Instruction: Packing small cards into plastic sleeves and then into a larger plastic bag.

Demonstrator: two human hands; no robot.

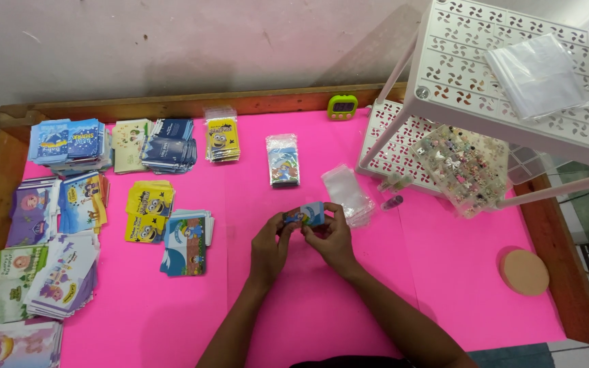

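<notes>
Both hands, left hand [272, 243] and right hand [332, 238], have fingers closed on one small blue card [305, 215] above the pink surface [294, 300]; one bagged stack [283, 159] looks done, many card piles [69, 204] left, clear sleeves [347, 193] just beside.

Pink-covered table [308, 313] bears card stacks [69, 204], rack [444, 136].

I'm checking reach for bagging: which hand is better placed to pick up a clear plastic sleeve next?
Probably the right hand: the clear sleeves lie just beyond it, while the left hand sits farther away. Both pinch the small card.
</notes>
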